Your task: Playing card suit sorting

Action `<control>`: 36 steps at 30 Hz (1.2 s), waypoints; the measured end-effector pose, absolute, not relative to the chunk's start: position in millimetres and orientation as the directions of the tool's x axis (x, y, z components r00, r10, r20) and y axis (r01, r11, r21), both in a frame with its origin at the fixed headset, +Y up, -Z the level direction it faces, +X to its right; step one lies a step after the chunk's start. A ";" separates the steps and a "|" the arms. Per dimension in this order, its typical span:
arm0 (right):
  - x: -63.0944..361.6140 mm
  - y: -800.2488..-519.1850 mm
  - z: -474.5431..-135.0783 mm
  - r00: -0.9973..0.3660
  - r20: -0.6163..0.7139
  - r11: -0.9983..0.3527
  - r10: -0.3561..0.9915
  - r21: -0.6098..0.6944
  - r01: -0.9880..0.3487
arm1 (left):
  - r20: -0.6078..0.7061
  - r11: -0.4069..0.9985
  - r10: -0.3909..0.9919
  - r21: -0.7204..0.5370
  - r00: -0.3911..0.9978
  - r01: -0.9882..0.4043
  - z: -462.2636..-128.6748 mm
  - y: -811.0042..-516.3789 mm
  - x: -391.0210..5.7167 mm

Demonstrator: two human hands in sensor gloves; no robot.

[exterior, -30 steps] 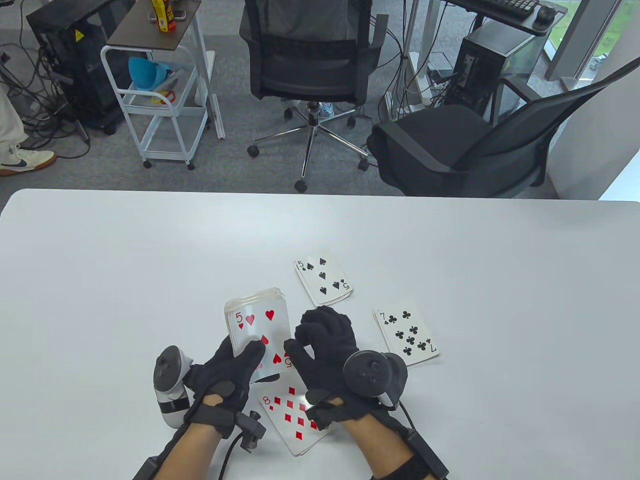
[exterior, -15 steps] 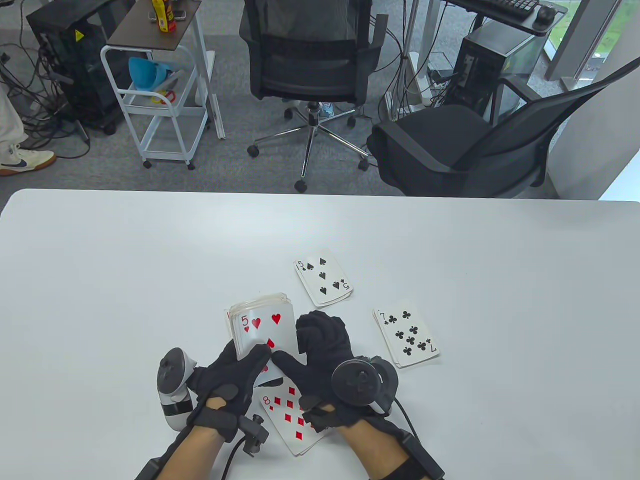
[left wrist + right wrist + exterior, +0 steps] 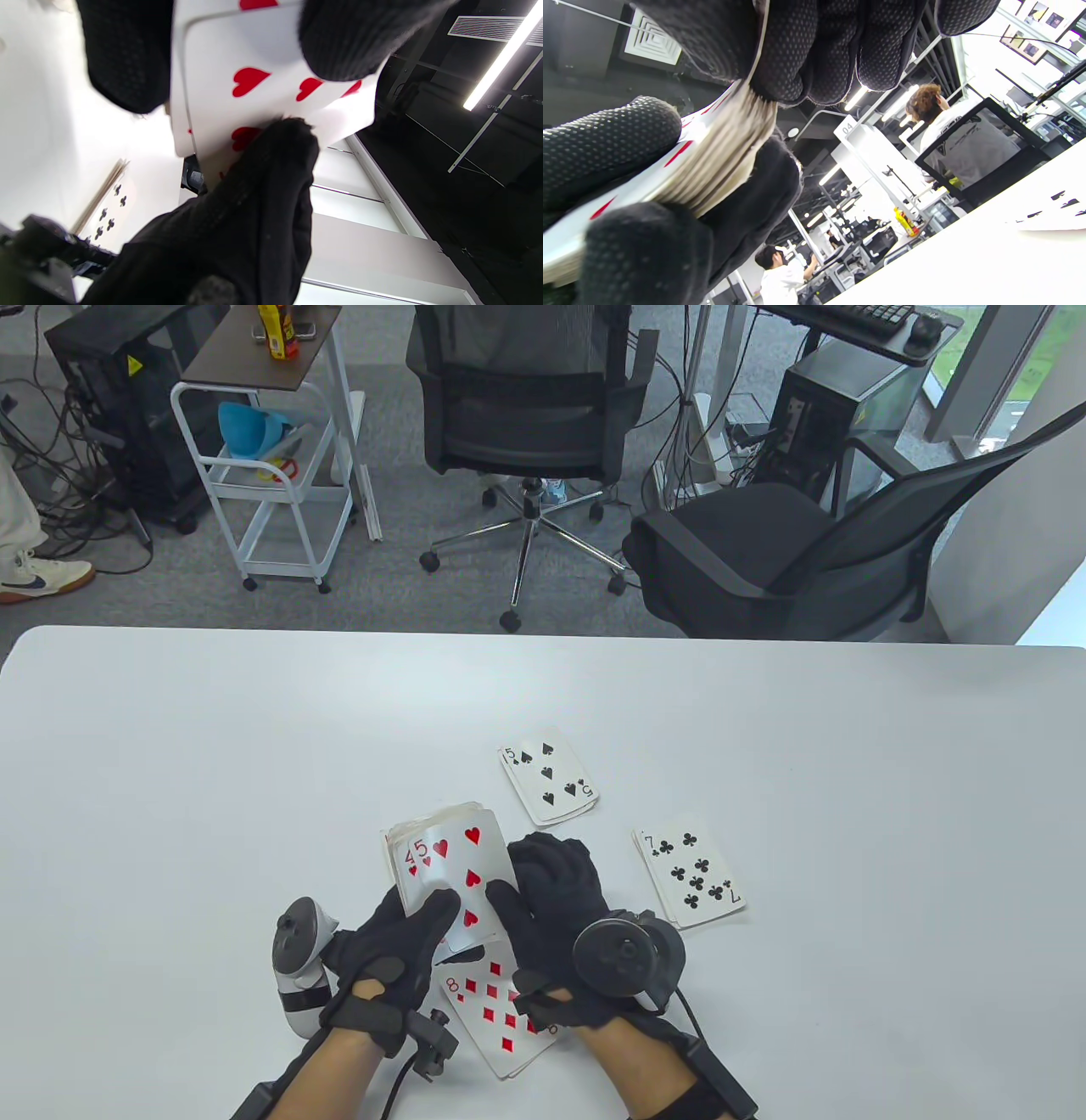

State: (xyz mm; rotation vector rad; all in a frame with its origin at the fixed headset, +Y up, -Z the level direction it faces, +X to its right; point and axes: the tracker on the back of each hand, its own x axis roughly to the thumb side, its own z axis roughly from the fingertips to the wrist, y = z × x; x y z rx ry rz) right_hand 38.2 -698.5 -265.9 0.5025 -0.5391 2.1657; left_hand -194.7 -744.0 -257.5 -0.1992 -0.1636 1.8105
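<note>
My left hand [image 3: 424, 912] grips a face-up deck [image 3: 407, 857] just above the table. The five of hearts [image 3: 462, 869] lies on top, pushed right, and a red four's corner shows under it. My right hand [image 3: 517, 891] pinches the five's right edge, with its thumb on the face. In the left wrist view the five [image 3: 254, 84] sits between my left fingers [image 3: 123, 55]. In the right wrist view the deck's edge [image 3: 721, 156] shows between my fingers. Three face-up piles lie on the table: a spades pile [image 3: 547, 785], a clubs pile [image 3: 689, 869] and a diamonds pile [image 3: 492, 1005].
The white table [image 3: 212, 780] stretches wide to the left, right and far side of the piles. The diamonds pile lies partly under my hands near the front edge. Two office chairs [image 3: 526, 415] and a white cart [image 3: 271, 475] stand beyond the table.
The five of hearts has slid right off the deck, uncovering a red four's corner. My right hand moved in from beside the deck and took hold of the five's edge.
</note>
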 end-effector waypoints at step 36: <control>19.3 -727.3 -349.6 -0.765 0.082 -0.762 0.639 0.205 -0.614 | 0.120 -0.398 0.898 -0.193 -0.424 -0.897 -261.4 -706.7 -233.4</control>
